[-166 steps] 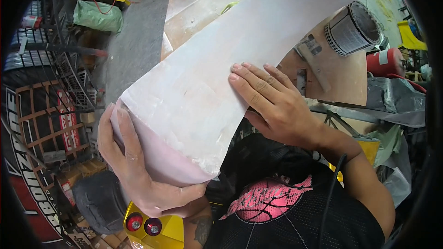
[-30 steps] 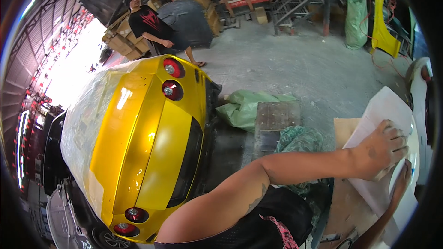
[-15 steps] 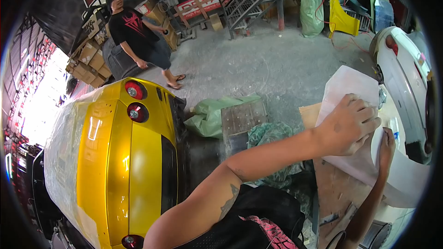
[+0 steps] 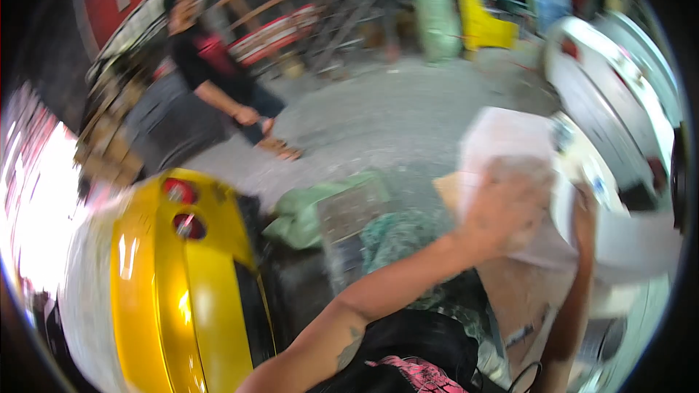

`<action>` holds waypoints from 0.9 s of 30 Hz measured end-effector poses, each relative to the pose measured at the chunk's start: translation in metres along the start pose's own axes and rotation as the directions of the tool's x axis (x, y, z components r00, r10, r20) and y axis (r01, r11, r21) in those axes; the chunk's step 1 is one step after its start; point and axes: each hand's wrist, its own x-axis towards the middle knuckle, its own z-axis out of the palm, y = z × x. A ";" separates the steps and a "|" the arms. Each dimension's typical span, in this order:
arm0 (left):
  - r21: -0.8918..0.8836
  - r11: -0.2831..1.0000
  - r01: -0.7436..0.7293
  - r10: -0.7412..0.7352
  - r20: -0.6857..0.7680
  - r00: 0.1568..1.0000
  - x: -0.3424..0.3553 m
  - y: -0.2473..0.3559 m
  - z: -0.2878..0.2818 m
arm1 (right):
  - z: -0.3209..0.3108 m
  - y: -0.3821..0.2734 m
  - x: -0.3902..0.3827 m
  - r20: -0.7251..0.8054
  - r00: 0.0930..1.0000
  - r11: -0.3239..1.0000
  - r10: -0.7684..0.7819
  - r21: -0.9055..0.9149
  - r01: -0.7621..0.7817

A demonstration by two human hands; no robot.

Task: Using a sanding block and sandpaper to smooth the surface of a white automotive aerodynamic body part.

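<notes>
A white, paper-like sheet with an angular top stands over a brown work surface at the right. Across its face lies my left hand, the arm reaching over from the lower left. Motion smears its fingers, so their grip does not show. At the sheet's right side, my right hand is closed on an edge of it, fingers upward. A wide white length curves off to the right beyond this hand; whether it is the same piece I cannot tell.
To the left stands a yellow car partly covered in clear film. Green sacking and a worn box lie in between. Another person is at the far left. White car panels line the right; a yellow panel leans behind.
The whole view has turned and blurred, shifting the background left. My left hand appears slightly lower on the sheet; my right hand keeps its edge. The other person has changed stance.
</notes>
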 end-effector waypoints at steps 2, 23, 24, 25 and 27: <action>0.124 0.986 0.109 -0.150 0.400 0.904 -0.006 -0.008 -0.012 | 0.011 -0.001 -0.005 0.000 1.000 0.956 -0.019 -0.292 0.018; 0.248 0.965 0.081 -0.038 -0.172 0.984 -0.031 -0.055 -0.054 | 0.009 -0.040 0.004 0.009 0.997 0.978 0.077 -0.196 -0.074; 0.236 0.971 0.033 0.016 -0.204 0.979 -0.032 -0.055 -0.054 | 0.008 -0.041 0.005 0.016 0.996 0.976 0.089 -0.200 -0.084; 0.225 0.974 -0.015 0.069 -0.237 0.969 -0.032 -0.055 -0.053 | 0.008 -0.042 0.005 0.011 0.996 0.978 0.090 -0.189 -0.086; 0.175 0.984 0.033 0.008 -0.232 0.973 -0.035 -0.053 -0.052 | 0.008 -0.043 0.006 0.020 0.994 0.974 0.104 -0.202 -0.098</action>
